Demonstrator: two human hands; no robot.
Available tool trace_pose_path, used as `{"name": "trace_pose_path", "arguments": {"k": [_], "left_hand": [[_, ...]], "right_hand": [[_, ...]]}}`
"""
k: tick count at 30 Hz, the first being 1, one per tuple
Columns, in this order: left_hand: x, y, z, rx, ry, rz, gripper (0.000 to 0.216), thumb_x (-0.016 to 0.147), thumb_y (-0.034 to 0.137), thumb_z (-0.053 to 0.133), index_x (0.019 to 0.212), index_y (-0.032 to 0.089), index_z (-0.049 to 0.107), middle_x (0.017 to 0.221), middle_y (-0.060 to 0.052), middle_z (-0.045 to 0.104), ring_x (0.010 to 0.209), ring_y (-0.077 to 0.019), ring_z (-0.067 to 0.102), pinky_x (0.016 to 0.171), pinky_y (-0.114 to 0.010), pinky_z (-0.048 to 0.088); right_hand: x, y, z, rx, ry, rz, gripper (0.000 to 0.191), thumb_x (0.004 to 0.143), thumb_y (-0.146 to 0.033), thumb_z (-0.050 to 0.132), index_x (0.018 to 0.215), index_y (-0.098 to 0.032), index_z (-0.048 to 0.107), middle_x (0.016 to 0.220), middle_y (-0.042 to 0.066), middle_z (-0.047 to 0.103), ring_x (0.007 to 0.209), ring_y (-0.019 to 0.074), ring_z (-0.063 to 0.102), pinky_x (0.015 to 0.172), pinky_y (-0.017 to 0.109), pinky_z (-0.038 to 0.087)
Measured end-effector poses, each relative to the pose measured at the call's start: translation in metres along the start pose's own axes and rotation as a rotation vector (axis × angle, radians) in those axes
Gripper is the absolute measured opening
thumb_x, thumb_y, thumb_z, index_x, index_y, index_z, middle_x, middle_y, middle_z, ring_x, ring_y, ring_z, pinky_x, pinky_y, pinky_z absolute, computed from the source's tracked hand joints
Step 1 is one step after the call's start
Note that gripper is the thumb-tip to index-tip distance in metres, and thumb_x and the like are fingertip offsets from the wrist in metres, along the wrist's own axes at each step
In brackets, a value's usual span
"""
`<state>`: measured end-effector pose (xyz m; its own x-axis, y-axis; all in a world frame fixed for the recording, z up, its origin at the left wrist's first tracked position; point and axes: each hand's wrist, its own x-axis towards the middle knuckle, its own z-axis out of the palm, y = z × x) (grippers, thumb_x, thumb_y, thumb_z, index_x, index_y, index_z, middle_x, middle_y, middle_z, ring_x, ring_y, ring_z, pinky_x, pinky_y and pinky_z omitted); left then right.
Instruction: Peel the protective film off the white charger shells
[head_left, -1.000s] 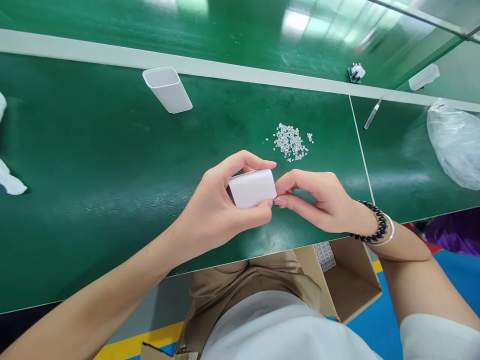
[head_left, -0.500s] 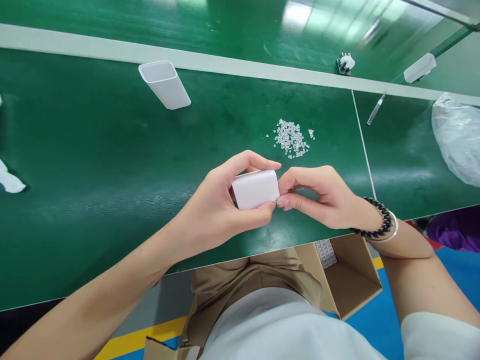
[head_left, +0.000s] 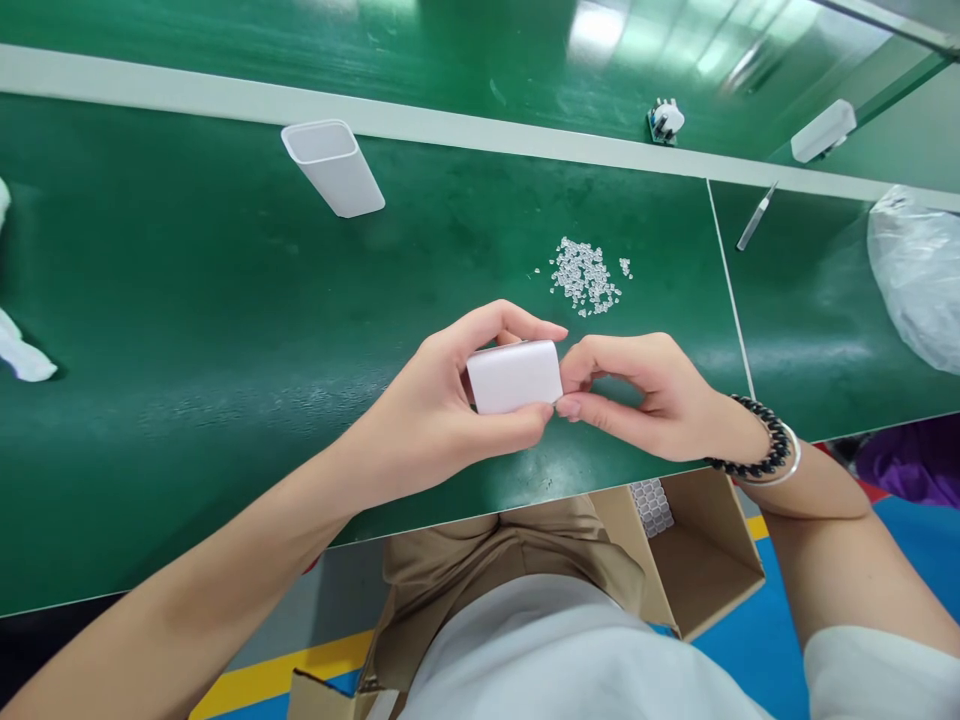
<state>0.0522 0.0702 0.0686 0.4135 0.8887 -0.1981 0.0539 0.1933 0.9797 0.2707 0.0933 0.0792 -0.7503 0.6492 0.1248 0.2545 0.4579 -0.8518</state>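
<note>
My left hand (head_left: 457, 400) grips a small white plastic casing (head_left: 516, 378) over the bench, fingers along its far edge and thumb along its near edge. At the casing's right end, my right hand (head_left: 637, 390) has its thumb and forefinger pinched together, touching or almost touching it. Whatever lies between those fingertips is too small and hidden to name. Just beyond my hands lies a loose pile of small clear plastic pieces (head_left: 583, 275). A white hollow sleeve (head_left: 341, 180), open at its top end, is farther back on the left.
Tweezers (head_left: 756, 218) and a clear plastic bag (head_left: 915, 280) lie on the right. Past the pale strip (head_left: 480, 118), a small white part with dark prongs (head_left: 665, 121) and another white casing (head_left: 823, 132) rest on the green surface. An open cardboard box (head_left: 705, 550) stands below the bench edge.
The pronged part and the white casing past the strip have shifted left. Both hands keep nearly the same hold on the casing; the near bench appears slightly shifted right in view.
</note>
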Motion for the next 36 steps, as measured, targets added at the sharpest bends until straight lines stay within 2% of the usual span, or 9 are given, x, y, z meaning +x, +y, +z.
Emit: {"name": "trace_pose_path", "arguments": {"k": [5, 21, 36], "left_hand": [[0.0009, -0.0007, -0.0005, -0.045, -0.03, -0.045, 0.039, 0.073, 0.022, 0.08, 0.109, 0.022, 0.066, 0.08, 0.003, 0.059, 0.06, -0.0077, 0.055, 0.046, -0.014, 0.044], [0.0003, 0.0, 0.0002, -0.009, -0.011, -0.015, 0.036, 0.073, 0.016, 0.077, 0.106, 0.022, 0.065, 0.08, 0.004, 0.059, 0.06, -0.0061, 0.053, 0.047, -0.012, 0.043], [0.0005, 0.0005, 0.0049, 0.053, 0.041, 0.014, 0.036, 0.072, 0.018, 0.077, 0.106, 0.022, 0.065, 0.081, 0.002, 0.062, 0.06, -0.0079, 0.052, 0.047, -0.017, 0.039]], "right_hand": [[0.0009, 0.0008, -0.0004, 0.009, -0.002, 0.003, 0.011, 0.096, -0.015, 0.062, 0.086, -0.016, 0.058, 0.074, -0.001, 0.063, 0.065, 0.0062, 0.053, 0.061, 0.017, 0.045], [0.001, 0.0005, 0.0005, 0.007, -0.001, -0.001, 0.011, 0.096, -0.016, 0.063, 0.086, -0.015, 0.059, 0.074, -0.002, 0.063, 0.065, 0.0058, 0.053, 0.061, 0.017, 0.045], [-0.0002, 0.0021, -0.0001, 0.002, -0.013, 0.007, 0.011, 0.096, -0.016, 0.062, 0.085, -0.016, 0.059, 0.074, -0.001, 0.064, 0.065, 0.0069, 0.053, 0.06, 0.017, 0.045]]}}
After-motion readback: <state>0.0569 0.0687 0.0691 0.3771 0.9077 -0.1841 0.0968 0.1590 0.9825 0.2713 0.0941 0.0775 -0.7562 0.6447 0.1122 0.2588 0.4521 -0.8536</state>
